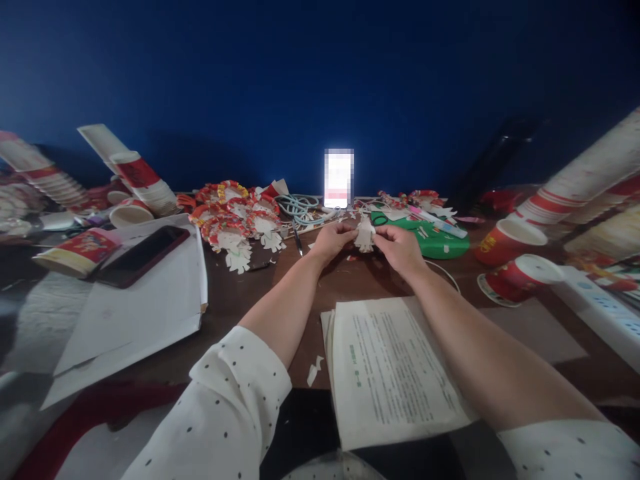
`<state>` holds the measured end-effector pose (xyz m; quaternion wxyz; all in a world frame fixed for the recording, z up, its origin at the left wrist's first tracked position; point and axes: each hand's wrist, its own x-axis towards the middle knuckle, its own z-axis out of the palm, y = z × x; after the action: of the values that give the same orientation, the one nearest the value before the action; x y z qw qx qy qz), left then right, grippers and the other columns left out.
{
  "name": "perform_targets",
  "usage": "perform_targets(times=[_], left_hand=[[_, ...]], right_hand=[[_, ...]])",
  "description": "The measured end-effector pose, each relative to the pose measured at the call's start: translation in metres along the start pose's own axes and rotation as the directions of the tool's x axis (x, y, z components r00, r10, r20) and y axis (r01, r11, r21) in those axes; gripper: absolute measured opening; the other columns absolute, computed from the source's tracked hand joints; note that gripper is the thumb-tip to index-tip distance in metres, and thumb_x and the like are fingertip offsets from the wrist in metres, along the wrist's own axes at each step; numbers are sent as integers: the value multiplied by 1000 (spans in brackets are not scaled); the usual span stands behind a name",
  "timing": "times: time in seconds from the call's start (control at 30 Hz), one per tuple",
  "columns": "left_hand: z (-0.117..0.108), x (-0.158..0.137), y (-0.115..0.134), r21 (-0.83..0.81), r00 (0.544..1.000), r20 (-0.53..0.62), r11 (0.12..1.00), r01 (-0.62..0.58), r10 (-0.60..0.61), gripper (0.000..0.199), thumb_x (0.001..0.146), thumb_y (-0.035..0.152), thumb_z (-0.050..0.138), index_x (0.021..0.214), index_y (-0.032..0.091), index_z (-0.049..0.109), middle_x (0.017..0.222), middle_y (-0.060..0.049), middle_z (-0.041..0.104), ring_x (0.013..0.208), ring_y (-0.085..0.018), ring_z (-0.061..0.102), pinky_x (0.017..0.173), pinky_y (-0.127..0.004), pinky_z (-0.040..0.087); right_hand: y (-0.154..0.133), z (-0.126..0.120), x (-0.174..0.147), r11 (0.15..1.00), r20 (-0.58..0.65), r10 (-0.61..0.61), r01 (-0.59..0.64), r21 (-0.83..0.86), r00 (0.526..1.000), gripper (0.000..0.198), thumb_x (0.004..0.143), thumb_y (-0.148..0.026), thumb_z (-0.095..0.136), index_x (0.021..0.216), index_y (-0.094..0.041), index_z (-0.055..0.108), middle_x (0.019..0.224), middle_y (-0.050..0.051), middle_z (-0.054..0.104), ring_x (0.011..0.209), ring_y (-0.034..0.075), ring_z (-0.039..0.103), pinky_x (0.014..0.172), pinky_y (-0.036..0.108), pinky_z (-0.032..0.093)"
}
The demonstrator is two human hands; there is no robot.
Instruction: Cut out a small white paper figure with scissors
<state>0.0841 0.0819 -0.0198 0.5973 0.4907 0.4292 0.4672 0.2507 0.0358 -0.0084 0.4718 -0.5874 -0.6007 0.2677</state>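
Between my two hands is a small white paper cutout (365, 235) with a fringed lower edge, held above the brown table. My left hand (332, 241) pinches its left side with thumb and fingers. On the opposite edge, my right hand (403, 248) has its fingers closed on the same cutout. Just behind my right hand lies a green sheet (445, 245) with white scraps and dark-handled scissors (383, 219) on it. A pile of red and white paper crafts (235, 213) with similar fringed white pieces sits to the left of my hands.
Printed pages (390, 367) lie at the near table edge. A dark phone (145, 255) rests on white sheets at left; a lit phone (338, 179) stands against the blue wall. Red paper cups (520, 240) and a power strip (605, 307) are at right. A pen (298, 241) lies near my left hand.
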Motion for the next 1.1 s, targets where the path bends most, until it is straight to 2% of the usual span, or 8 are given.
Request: perform_targets(times=[0.23,0.77,1.1], left_hand=[[1,-3,2,-13,1000,-11,1000,23,-23,11,77,9,76,75,12,65,62,2,64,59,-8,59,69,-25,54],[1,-5,5,32,1000,3,999,28,-28,19,70,7,81,74,12,63,60,3,62,58,-9,59,70,-27,55],[0,-3,2,36,1000,25,999,7,-8,18,72,4,78,75,12,62,61,3,63,57,-8,59,67,-25,52]], right_hand=[[3,1,1,1000,2,18,-18,1,1000,32,78,-38,67,97,-16,80,75,3,75,62,17,62,63,29,48],[8,3,5,993,-18,55,-53,106,998,30,77,-36,71,98,-17,80,80,5,78,66,19,67,64,32,55],[10,3,6,992,-33,64,-60,112,997,31,76,-40,75,98,-18,80,79,5,78,66,20,69,66,34,58]])
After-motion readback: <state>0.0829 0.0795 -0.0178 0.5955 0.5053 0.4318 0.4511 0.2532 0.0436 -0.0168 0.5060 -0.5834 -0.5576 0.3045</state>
